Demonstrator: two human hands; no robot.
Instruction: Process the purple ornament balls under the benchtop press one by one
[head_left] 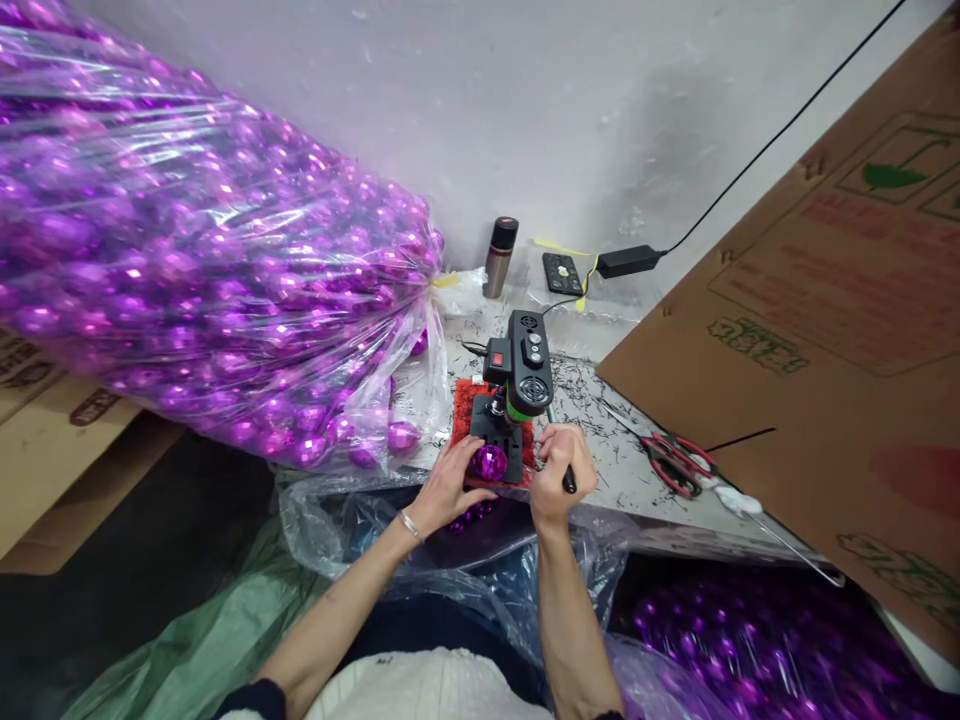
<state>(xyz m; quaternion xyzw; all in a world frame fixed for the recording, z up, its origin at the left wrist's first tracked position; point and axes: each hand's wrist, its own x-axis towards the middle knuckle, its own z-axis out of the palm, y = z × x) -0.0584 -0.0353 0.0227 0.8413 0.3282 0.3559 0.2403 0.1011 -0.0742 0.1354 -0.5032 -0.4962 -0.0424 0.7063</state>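
left hand (448, 487) grips bauble (488, 462) under press (517, 385) | right hand (559, 470) closed on lever (569, 482), probably | scissors (673, 462) right, bag (195, 250) crowds left

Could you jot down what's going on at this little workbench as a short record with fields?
Left hand: holds a shiny purple faceted ball on the machine's base
Right hand: grips a black lever handle
Machine: small black bench drill press on a red mat
Left: big clear plastic bag of purple balls
Right: red-handled scissors, brown cardboard sheet
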